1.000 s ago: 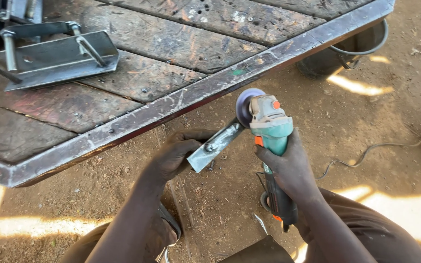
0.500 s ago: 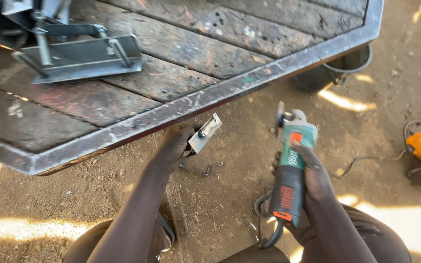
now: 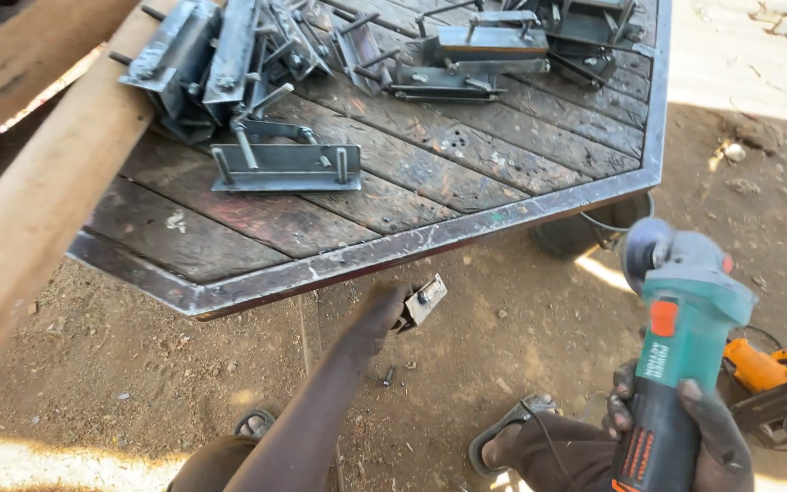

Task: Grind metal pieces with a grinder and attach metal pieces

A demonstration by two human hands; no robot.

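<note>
Below the bench (image 3: 393, 248) edge, a small metal bracket (image 3: 424, 301) is gripped by the left hand (image 3: 392, 308); a green angle grinder (image 3: 676, 364) is clasped in the right hand (image 3: 703, 437).

Outdoor welding yard: steel brackets (image 3: 286, 168), dirt

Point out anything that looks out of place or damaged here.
A loose bolt lies in the dirt below the left hand, apart from the small metal bracket it holds. The wooden tabletop is scorched and pitted.
</note>
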